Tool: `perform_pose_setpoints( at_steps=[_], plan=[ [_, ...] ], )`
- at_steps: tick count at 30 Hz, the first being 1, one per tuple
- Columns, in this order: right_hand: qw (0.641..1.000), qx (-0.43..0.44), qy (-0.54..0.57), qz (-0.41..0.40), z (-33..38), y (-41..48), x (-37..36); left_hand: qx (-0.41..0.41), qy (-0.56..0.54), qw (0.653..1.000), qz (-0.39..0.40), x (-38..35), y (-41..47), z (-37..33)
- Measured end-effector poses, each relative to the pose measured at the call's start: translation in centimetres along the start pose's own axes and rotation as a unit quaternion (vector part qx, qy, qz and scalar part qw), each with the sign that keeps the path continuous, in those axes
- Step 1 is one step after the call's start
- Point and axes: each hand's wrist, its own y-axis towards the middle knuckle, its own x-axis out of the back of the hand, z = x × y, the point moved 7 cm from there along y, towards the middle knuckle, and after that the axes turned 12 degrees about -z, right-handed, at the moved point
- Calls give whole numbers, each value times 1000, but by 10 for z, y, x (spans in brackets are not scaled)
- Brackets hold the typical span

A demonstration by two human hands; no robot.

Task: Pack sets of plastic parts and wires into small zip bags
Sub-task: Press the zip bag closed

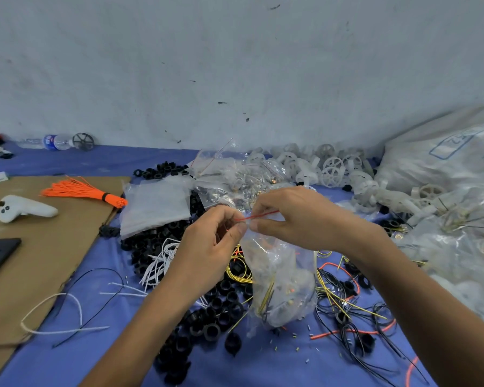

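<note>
Clear plastic zip bag (pixel 280 277) (yellow and black wires inside) hangs over the middle of the blue cloth (pixel 263 365), its red-lined top pinched between left hand (pixel 207 247) and right hand (pixel 298 217); black rings (pixel 210 317) lie heaped beneath.

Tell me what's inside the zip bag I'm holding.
Through the clear zip bag, pinched at its red strip by the left hand and right hand, yellow and black wires show, bunched near the bottom. Glare and creases hide whatever small parts lie among them.

Blue boxed mark (pixel 451 146) on white sack (pixel 419 177) illegible, water bottle label (pixel 50 141) too blurred
</note>
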Motion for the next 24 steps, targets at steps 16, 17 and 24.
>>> perform_pose_setpoints(
  at_steps=[16,17,24],
  plan=[
    [989,-98,109,15,-63,-26,32,25,-12,999,-39,32,15,22],
    [988,-105,105,29,-66,-28,29,30,-15,999,-30,31,15,23],
    [974,-137,181,16,-73,-38,17,69,-14,997,-20,31,14,29]
  ],
)
